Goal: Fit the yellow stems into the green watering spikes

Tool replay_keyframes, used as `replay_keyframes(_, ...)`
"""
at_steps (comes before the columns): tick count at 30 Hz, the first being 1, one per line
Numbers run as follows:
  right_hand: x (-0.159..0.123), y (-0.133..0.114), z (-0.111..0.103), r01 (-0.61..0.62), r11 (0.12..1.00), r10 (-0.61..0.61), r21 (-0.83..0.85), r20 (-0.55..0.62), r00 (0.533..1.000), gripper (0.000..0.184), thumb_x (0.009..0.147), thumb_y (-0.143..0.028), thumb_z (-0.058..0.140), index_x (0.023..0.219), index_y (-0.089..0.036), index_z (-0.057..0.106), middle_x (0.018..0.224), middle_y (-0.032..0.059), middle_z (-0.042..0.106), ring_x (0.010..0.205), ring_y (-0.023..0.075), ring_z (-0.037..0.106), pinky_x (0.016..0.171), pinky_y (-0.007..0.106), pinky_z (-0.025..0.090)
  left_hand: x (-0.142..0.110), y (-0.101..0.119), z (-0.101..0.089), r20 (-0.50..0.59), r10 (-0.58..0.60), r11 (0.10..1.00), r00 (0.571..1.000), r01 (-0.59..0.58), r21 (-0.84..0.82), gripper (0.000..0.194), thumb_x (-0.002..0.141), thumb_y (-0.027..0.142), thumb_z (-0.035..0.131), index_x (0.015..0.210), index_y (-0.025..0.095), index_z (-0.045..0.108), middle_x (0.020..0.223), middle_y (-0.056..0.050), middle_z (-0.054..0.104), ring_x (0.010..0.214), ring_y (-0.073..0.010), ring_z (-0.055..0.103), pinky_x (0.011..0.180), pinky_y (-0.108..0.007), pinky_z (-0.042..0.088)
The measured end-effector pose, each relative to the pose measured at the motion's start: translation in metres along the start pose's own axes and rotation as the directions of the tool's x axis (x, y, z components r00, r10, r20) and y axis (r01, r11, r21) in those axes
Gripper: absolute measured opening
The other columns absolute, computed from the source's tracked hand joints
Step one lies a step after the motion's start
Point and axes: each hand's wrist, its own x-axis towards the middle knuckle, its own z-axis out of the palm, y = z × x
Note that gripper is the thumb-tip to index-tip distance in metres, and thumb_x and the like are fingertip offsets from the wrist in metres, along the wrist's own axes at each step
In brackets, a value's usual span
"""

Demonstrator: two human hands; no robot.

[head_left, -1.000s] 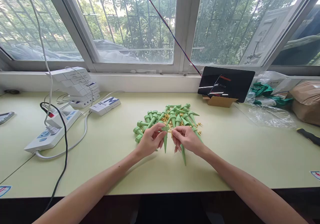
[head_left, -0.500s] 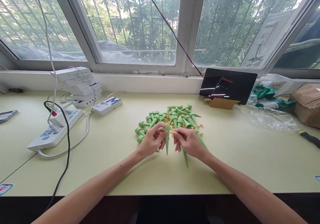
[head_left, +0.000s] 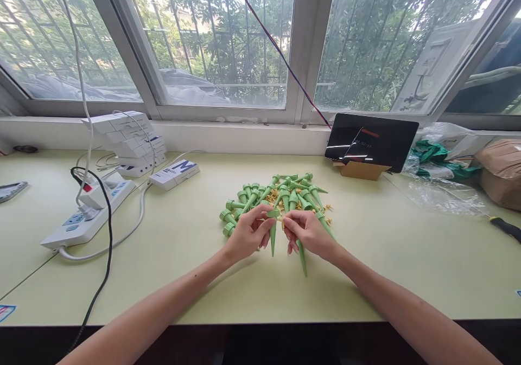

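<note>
My left hand (head_left: 253, 229) pinches a green plastic plant watering spike (head_left: 273, 240) near its capped top, with the tip pointing down. Close by on the right, my right hand (head_left: 308, 232) has thumb and forefinger closed on a small yellow plastic piece (head_left: 283, 224), mostly covered by the fingers. Behind both hands lies a heap of similar green spikes (head_left: 248, 194), their tips pointing various ways. Small yellow pieces (head_left: 328, 207) are scattered among them. One loose spike (head_left: 302, 259) sticks out toward me beneath my right hand.
On the left are a white power strip (head_left: 87, 216) with cables, a stack of white boxes (head_left: 130, 137) and a single box (head_left: 175, 174). A tablet (head_left: 371, 142) leans on a cardboard stand at the back right. Plastic bags (head_left: 443, 153) and a screwdriver (head_left: 504, 228) lie farther right.
The yellow piece, earlier stretched sideways toward the spike's cap, now points more downward at my right fingertips. The cap tilts slightly. The view has shifted a little.
</note>
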Motion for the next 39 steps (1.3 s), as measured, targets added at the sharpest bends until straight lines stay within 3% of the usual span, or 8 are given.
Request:
replay_keyframes(10, -0.0064, -0.0026, 0.0041, 0.079, 0.961, -0.101, -0.263, -0.072, 0.992, 0.037, 0.097, -0.043, 0.047, 0.07, -0.018, 0.051, 0.059, -0.0037, 0.053, 0.042, 0.0097, 0.058, 0.046, 0.022, 0.046, 0.0023, 0.0052, 0.0003, 0.006, -0.04, 0.996, 0.999, 0.04, -0.083, 0.024, 0.091, 0.039, 0.057, 0.103, 0.02, 0.048, 0.065, 0.007, 0.048, 0.036, -0.0052, 0.049, 0.034, -0.016, 0.033)
replay_keyframes(20, -0.0017, -0.0017, 0.0021, -0.004, 1.0, 0.004, -0.013, -0.008, 1.0, 0.039, 0.092, -0.047, 0.054, 0.067, -0.018, 0.049, 0.056, -0.0061, 0.047, 0.035, 0.0072, 0.047, 0.043, 0.027, 0.055, -0.0002, 0.0023, 0.0015, -0.009, -0.009, 1.0, 1.0, 0.009, -0.021, 0.022, 0.092, 0.038, 0.056, 0.103, 0.02, 0.051, 0.063, 0.007, 0.047, 0.036, -0.004, 0.047, 0.035, -0.016, 0.033)
replay_keyframes(33, -0.0067, -0.0009, 0.0056, 0.079, 0.961, -0.101, -0.264, -0.071, 0.992, 0.035, 0.097, -0.042, 0.048, 0.072, -0.018, 0.051, 0.061, -0.0034, 0.054, 0.042, 0.0093, 0.057, 0.042, 0.021, 0.045, 0.0016, 0.0036, -0.0005, 0.001, -0.059, 0.995, 0.998, 0.058, -0.076, 0.024, 0.091, 0.039, 0.057, 0.103, 0.021, 0.049, 0.065, 0.007, 0.048, 0.035, -0.0057, 0.051, 0.034, -0.016, 0.032)
replay_keyframes(39, -0.0036, -0.0007, 0.0047, -0.002, 0.999, 0.001, -0.048, -0.02, 1.0, 0.038, 0.093, -0.048, 0.052, 0.07, -0.018, 0.05, 0.059, -0.0055, 0.048, 0.037, 0.0074, 0.049, 0.043, 0.025, 0.053, -0.0008, 0.001, 0.0012, -0.005, -0.027, 0.999, 1.0, 0.027, -0.033, 0.022, 0.092, 0.039, 0.056, 0.103, 0.02, 0.052, 0.066, 0.007, 0.048, 0.035, -0.004, 0.048, 0.034, -0.015, 0.033)
